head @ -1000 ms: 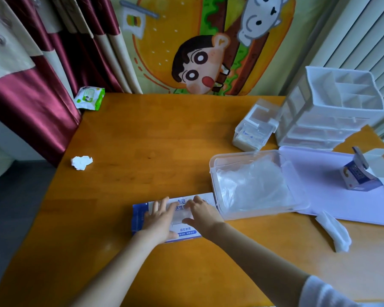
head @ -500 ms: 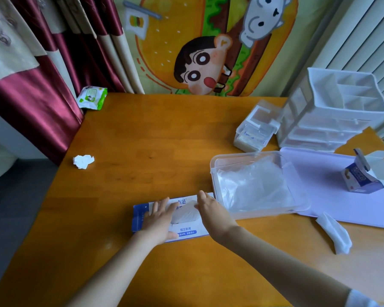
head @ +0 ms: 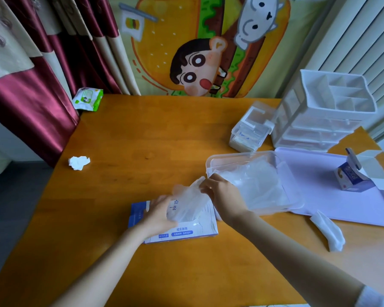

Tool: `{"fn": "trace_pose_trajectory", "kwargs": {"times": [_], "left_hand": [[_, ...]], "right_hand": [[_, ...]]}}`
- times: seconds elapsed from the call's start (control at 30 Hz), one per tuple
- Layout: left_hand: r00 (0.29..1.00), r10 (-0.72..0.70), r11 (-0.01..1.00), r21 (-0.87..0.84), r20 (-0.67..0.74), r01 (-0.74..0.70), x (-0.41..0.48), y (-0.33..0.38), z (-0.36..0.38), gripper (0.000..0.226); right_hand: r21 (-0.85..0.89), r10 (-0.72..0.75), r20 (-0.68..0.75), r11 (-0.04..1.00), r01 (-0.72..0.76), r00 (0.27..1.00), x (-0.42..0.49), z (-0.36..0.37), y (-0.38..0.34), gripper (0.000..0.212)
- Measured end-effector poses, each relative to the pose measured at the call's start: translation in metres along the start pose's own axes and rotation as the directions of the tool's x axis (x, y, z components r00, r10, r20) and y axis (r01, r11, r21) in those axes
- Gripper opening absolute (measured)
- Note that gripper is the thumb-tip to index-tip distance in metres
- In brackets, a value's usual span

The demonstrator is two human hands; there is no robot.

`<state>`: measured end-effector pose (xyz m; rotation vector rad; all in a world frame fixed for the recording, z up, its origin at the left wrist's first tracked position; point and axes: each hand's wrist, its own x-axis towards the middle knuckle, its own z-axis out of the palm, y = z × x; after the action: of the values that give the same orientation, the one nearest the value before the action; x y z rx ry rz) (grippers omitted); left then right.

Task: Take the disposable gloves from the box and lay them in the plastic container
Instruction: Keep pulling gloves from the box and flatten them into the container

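At the grip: right hand (head: 222,196) pinches the upper end of 1 clear glove (head: 186,204) between curled fingers and thumb.
Below the grip: the glove hangs, crumpled, down to the slot of the blue and white box (head: 182,233), its lower end at the opening.
Left of the grip: left hand (head: 157,216) lies on the box top, fingers loosely extended, fingertips against the base of the glove, holding nothing.
Just right of the grip: plastic container (head: 242,154), clear and lidless, its near left corner hidden behind the right hand.
Inside it: a flat pile of clear gloves (head: 259,185).
Further right: lilac tray (head: 341,202) touching the container, with 1 small blue carton (head: 350,178) on it, flaps open.
Right and nearer the person: folded white tissue (head: 328,233) on the wooden table (head: 142,134).
Beyond the grip, to the right: small clear case (head: 251,134) beside a white drawer unit (head: 324,120).
Far left of the grip: crumpled tissue (head: 79,162); further back, a green wipes pack (head: 88,99) at the table's corner.
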<state>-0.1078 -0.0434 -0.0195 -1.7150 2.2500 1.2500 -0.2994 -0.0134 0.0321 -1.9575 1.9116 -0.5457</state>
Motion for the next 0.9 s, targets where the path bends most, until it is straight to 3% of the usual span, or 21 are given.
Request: {"fn": "trace_pose_trajectory", "kwargs": {"times": [0.1, 0.2, 0.27, 0.37, 0.5, 0.7, 0.83, 0.9], "left_hand": [[0.99, 0.078, 0.924, -0.365, -0.119, -0.117, -0.005, 0.018, -0.006, 0.08], [0.959, 0.177, 0.881, -0.399, -0.222, -0.255, -0.009, 0.036, -0.008, 0.077], [0.948, 0.231, 0.894, -0.337, -0.219, -0.296, -0.009, 0.038, -0.005, 0.065], [0.945, 0.249, 0.958, -0.089, -0.211, -0.273, -0.009, 0.032, 0.002, 0.035], [0.98, 0.19, 0.942, 0.293, -0.064, -0.164, -0.015, 0.02, 0.005, 0.041], [0.993, 0.118, 0.909, 0.401, 0.017, -0.115, -0.014, 0.011, 0.011, 0.052], [0.994, 0.102, 0.923, 0.371, 0.026, -0.104, -0.008, 0.004, 0.015, 0.053], [0.993, 0.109, 0.933, 0.339, 0.049, -0.119, -0.007, 0.003, 0.012, 0.05]], "right_hand": [[-0.034, -0.048, -0.003, 0.998, 0.048, 0.999, -0.001, 0.002, -0.003, 0.02], [-0.036, -0.076, 0.039, 0.996, 0.077, 0.996, -0.003, 0.005, -0.005, 0.022], [-0.019, -0.073, 0.051, 0.997, 0.074, 0.996, -0.004, 0.005, -0.006, 0.022], [0.007, -0.019, 0.076, 1.0, 0.018, 0.997, -0.004, 0.001, -0.006, 0.02], [0.066, 0.039, 0.06, 0.997, -0.043, 0.997, -0.004, -0.002, -0.001, 0.016], [0.112, 0.098, -0.022, 0.989, -0.095, 0.995, 0.001, -0.013, 0.006, 0.012], [0.239, 0.166, -0.198, 0.964, -0.117, 0.966, 0.009, -0.04, 0.003, 0.017], [0.205, 0.163, -0.262, 0.972, -0.11, 0.951, 0.014, -0.059, 0.003, 0.019]]}}
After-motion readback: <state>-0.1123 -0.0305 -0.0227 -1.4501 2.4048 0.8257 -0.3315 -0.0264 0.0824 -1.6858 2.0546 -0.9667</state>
